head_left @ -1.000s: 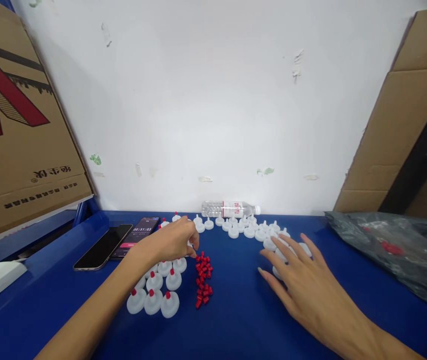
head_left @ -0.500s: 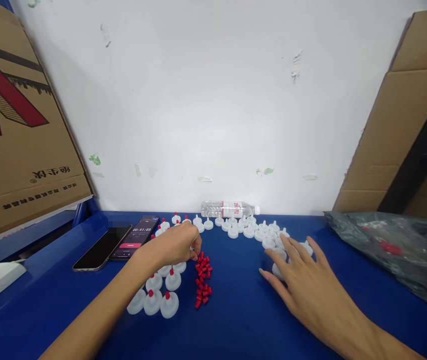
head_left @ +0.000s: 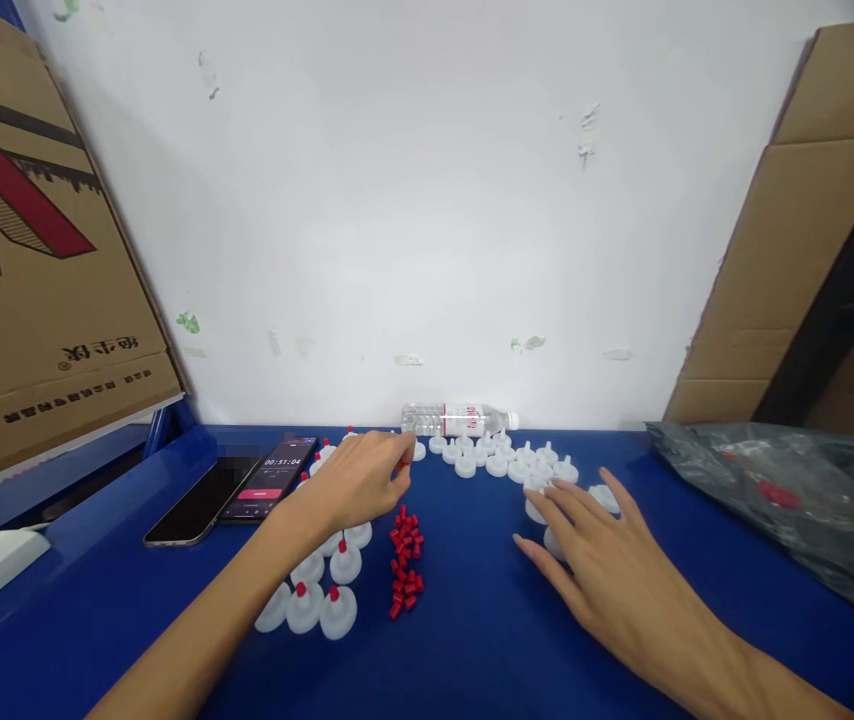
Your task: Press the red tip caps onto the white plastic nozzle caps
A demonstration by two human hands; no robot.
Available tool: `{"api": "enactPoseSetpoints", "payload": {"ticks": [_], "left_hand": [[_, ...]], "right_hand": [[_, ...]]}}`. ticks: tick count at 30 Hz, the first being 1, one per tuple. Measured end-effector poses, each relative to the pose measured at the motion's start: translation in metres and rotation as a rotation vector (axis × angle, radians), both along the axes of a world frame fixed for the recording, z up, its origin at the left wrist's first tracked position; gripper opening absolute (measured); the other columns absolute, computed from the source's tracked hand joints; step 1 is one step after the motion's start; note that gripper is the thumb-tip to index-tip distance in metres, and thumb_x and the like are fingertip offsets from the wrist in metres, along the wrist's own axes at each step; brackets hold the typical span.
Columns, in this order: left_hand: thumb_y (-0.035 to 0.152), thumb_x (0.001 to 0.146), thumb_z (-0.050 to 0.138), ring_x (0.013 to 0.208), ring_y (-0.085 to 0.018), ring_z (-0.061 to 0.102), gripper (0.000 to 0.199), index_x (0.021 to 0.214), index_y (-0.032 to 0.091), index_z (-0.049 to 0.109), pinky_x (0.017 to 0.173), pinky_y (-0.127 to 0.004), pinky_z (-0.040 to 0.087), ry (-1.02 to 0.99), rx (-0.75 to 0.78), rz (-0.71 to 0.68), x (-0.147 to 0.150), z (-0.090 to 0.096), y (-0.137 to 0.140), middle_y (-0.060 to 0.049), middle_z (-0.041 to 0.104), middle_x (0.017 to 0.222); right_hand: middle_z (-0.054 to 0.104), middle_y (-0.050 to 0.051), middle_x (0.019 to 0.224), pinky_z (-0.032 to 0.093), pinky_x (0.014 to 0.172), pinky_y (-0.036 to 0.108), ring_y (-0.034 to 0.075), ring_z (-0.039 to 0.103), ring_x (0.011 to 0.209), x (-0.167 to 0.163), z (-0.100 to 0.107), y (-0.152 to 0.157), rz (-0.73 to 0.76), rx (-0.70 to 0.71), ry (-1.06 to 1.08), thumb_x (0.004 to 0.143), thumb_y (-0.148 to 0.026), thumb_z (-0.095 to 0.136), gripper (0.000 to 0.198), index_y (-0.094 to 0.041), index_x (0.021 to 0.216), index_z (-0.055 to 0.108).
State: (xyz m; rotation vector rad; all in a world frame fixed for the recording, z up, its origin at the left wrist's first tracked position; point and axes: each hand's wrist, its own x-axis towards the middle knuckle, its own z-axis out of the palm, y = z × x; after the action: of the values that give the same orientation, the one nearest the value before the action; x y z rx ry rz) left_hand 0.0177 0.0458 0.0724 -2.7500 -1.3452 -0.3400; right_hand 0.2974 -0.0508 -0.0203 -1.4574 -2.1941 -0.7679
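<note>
My left hand (head_left: 368, 478) is closed in a pinch in front of the white nozzle caps at the back middle; whatever its fingertips hold is hidden. Just below it lies a narrow pile of small red tips (head_left: 407, 562). Several white nozzle caps with red tips on their spouts (head_left: 338, 612) stand at the left, partly covered by my left forearm. My right hand (head_left: 596, 545) is spread open over a group of white nozzle caps (head_left: 536, 485) without red tips, its fingers touching or just above some of them.
A clear water bottle (head_left: 461, 418) lies along the white wall. Two phones lie at the left, one dark (head_left: 198, 503) and one showing a running timer (head_left: 275, 480). A grey plastic bag (head_left: 764, 520) is at the right. Cardboard boxes (head_left: 44, 300) flank the blue table (head_left: 464, 640).
My left hand has moved up and away from the pile of red tips toward the white nozzle caps at the back. My right hand has hardly moved, shifting slightly left.
</note>
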Motion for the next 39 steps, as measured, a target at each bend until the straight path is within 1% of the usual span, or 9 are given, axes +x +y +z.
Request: {"api": "enactPoseSetpoints", "payload": {"ticks": [5,7,9,12,15,19,26,33,39], "left_hand": [[0.019,0.091,0.057,0.065,-0.016,0.064,0.012,0.097,0.022,0.067,0.062,-0.028,0.038,-0.186,-0.053,-0.075,0.015,-0.005,-0.008,0.001,0.076,0.088],[0.02,0.093,0.059,0.07,-0.016,0.068,0.018,0.107,0.024,0.071,0.066,-0.028,0.043,-0.239,-0.117,-0.14,0.021,-0.008,-0.011,0.002,0.079,0.096],[0.022,0.097,0.061,0.08,-0.017,0.071,0.019,0.109,0.025,0.074,0.073,-0.027,0.046,-0.277,-0.162,-0.202,0.026,-0.011,-0.015,0.002,0.08,0.103],[0.025,0.1,0.06,0.076,-0.015,0.073,0.017,0.102,0.024,0.077,0.074,-0.026,0.05,-0.373,-0.279,-0.254,0.033,-0.017,-0.021,0.001,0.08,0.093],[0.03,0.1,0.061,0.056,-0.011,0.067,0.015,0.098,0.021,0.073,0.062,-0.022,0.051,-0.555,-0.529,-0.283,0.04,-0.022,-0.027,0.002,0.075,0.078],[0.033,0.098,0.064,0.061,-0.011,0.069,0.015,0.097,0.019,0.071,0.064,-0.021,0.054,-0.695,-0.696,-0.343,0.045,-0.026,-0.033,0.001,0.074,0.081],[0.033,0.097,0.068,0.066,-0.011,0.068,0.013,0.097,0.021,0.074,0.063,-0.02,0.049,-0.526,-0.554,-0.323,0.045,-0.027,-0.033,0.002,0.073,0.081],[0.028,0.11,0.042,0.089,-0.019,0.07,0.026,0.108,0.021,0.067,0.075,-0.028,0.046,-0.198,-0.144,-0.403,0.046,-0.033,-0.041,-0.003,0.074,0.1],[0.016,0.103,0.044,0.07,-0.016,0.062,0.02,0.084,0.022,0.051,0.062,-0.027,0.038,-0.148,-0.177,-0.4,0.049,-0.03,-0.053,0.0,0.067,0.081]], "right_hand": [[0.07,0.004,0.113,0.022,0.124,0.055,0.02,0.067,0.108,-0.016,0.024,-0.014,0.25,-0.026,0.146,0.106,-0.021,0.044,0.02,-0.023,0.118,0.06],[0.069,0.003,0.108,0.034,0.119,0.05,0.019,0.068,0.103,-0.019,0.026,-0.018,0.317,-0.029,0.15,0.105,-0.017,0.044,0.02,-0.023,0.116,0.059],[0.068,0.005,0.109,0.05,0.103,0.045,0.021,0.068,0.102,-0.019,0.024,-0.018,0.333,-0.048,0.131,0.104,-0.016,0.045,0.021,-0.024,0.116,0.059],[0.066,0.01,0.119,0.058,0.083,0.04,0.024,0.068,0.1,-0.013,0.017,-0.016,0.308,-0.113,0.104,0.098,-0.007,0.042,0.034,-0.025,0.121,0.059],[0.064,0.012,0.129,0.058,0.086,0.041,0.026,0.068,0.108,-0.008,0.012,-0.014,0.333,-0.162,0.086,0.084,0.007,0.038,0.055,-0.026,0.123,0.059],[0.069,0.01,0.12,0.057,0.083,0.041,0.026,0.07,0.102,-0.009,0.012,-0.014,0.402,-0.127,0.115,0.075,0.01,0.039,0.059,-0.024,0.118,0.061],[0.07,0.01,0.117,0.058,0.081,0.037,0.024,0.07,0.098,-0.012,0.018,-0.014,0.443,-0.074,0.153,0.077,0.009,0.037,0.057,-0.023,0.117,0.062],[0.072,0.009,0.117,0.057,0.085,0.037,0.023,0.07,0.102,-0.006,0.023,-0.012,0.473,-0.001,0.113,0.086,0.007,0.038,0.048,-0.021,0.113,0.065],[0.077,0.006,0.112,0.057,0.081,0.033,0.021,0.072,0.098,-0.012,0.036,-0.021,0.49,0.063,0.08,0.096,-0.001,0.034,0.043,-0.022,0.107,0.07]]}}
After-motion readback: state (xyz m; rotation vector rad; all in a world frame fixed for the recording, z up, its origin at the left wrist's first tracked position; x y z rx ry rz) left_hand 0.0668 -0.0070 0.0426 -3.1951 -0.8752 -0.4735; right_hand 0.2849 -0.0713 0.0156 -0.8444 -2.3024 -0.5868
